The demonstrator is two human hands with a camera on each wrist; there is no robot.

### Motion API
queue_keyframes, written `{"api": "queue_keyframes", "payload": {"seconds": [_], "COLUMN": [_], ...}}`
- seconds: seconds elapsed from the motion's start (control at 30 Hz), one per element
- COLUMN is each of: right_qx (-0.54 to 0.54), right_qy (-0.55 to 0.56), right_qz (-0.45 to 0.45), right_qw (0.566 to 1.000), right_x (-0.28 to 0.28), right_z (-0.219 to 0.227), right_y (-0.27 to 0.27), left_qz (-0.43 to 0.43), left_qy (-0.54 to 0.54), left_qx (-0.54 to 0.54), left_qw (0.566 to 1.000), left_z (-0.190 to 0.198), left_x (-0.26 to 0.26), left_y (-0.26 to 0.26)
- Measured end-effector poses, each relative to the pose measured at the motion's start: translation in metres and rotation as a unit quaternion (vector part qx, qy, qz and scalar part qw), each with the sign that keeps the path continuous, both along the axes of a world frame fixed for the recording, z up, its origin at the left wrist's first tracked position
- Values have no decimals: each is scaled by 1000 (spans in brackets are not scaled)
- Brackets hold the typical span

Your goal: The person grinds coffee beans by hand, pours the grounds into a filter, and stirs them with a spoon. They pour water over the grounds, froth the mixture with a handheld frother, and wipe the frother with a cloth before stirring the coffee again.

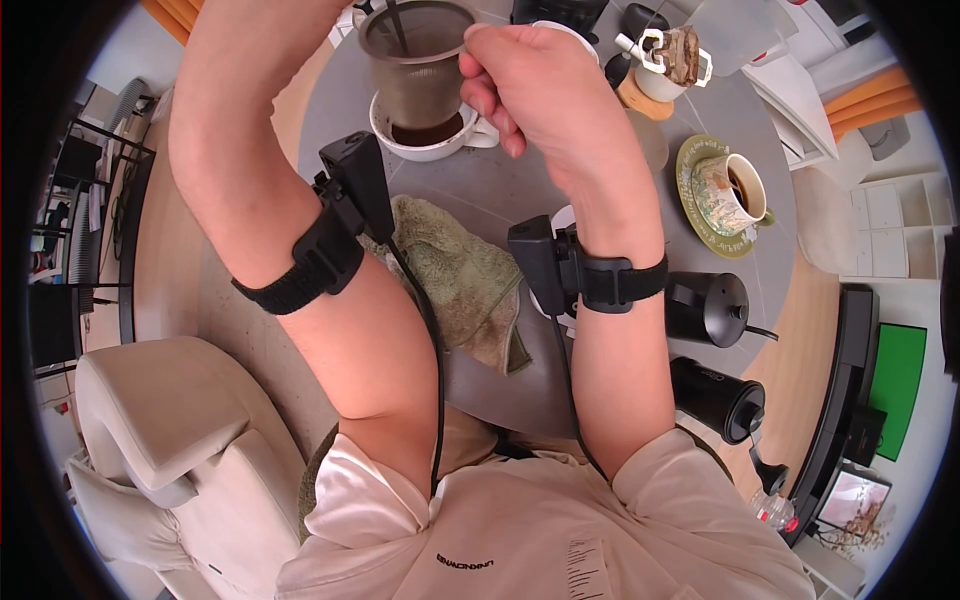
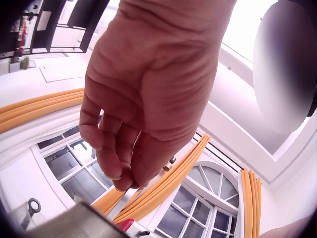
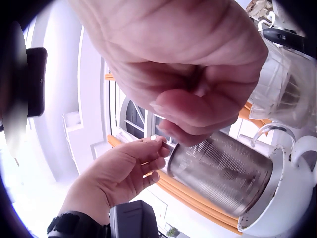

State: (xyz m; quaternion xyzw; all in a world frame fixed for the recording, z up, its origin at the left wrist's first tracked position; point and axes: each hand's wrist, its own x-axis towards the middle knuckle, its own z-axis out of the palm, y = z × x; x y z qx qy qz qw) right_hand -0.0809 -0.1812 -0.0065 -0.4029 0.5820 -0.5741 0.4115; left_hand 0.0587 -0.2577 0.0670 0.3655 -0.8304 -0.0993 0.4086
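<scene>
A cylindrical metal mesh strainer (image 1: pixel 415 85) is held over a white mug (image 1: pixel 428 154), which has dark coffee in it. My right hand (image 1: pixel 545 90) pinches the strainer's rim from the right, its other fingers curled. My left hand (image 2: pixel 143 104) lies past the top edge of the head view. In the left wrist view its fingertips pinch a thin, flat metal handle (image 2: pixel 124 201) above the strainer's rim. A slim dark stem (image 1: pixel 399 30) stands inside the strainer in the head view; its lower end is hidden.
A green towel (image 1: pixel 450 270) lies crumpled before me on the round grey table. To the right are a patterned coffee cup (image 1: pixel 735 185) on a green saucer (image 1: pixel 693 205), a black pitcher (image 1: pixel 706 308) and a black grinder (image 1: pixel 712 398). A drip bag (image 1: pixel 684 55) stands at the back.
</scene>
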Motion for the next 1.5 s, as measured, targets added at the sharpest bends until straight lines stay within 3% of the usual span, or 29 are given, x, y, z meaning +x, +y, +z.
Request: {"api": "queue_keyframes", "payload": {"seconds": [0.17, 0.3, 0.47, 0.7, 0.77, 0.8, 0.87, 0.97, 1.07, 1.2, 1.33, 1.5], "right_qx": [13, 12, 7, 23, 29, 35, 48, 64, 79, 106, 127, 98], "right_qy": [-8, -6, -13, -6, 17, 32, 66, 115, 150, 183, 212, 250], "right_qz": [19, 19, 9, 8, 7, 17, 26, 24, 19, 15, 4, 2], "right_qw": [1000, 1000, 1000, 1000, 999, 999, 996, 991, 985, 977, 969, 963], "right_x": [-4, -3, -3, -3, -2, -3, -3, -1, 0, 0, -1, -7], "right_z": [0, 1, 0, 1, 2, 3, 6, 12, 16, 18, 23, 20], "right_y": [1, 1, 0, 1, 2, 2, 4, 9, 11, 13, 16, 17], "left_qz": [-13, 13, -28, -23, -19, -12, -10, -2, 27, 29, -99, -82], "left_qy": [-6, -13, 0, -4, -9, -15, -15, -5, -13, -23, 36, 43], "left_qx": [28, -28, 47, 44, 135, 225, 224, 18, -24, -5, 139, 133], "left_qw": [1000, 999, 999, 999, 991, 974, 974, 1000, 999, 999, 985, 987], "left_z": [8, -2, 11, 10, 17, 29, 35, 6, 1, 6, 3, 14], "left_x": [4, -2, 5, 5, 9, 17, 14, 2, -2, 1, 18, 30], "left_y": [1, 2, 0, 1, -17, -51, -42, 4, 4, 6, -34, -20]}}
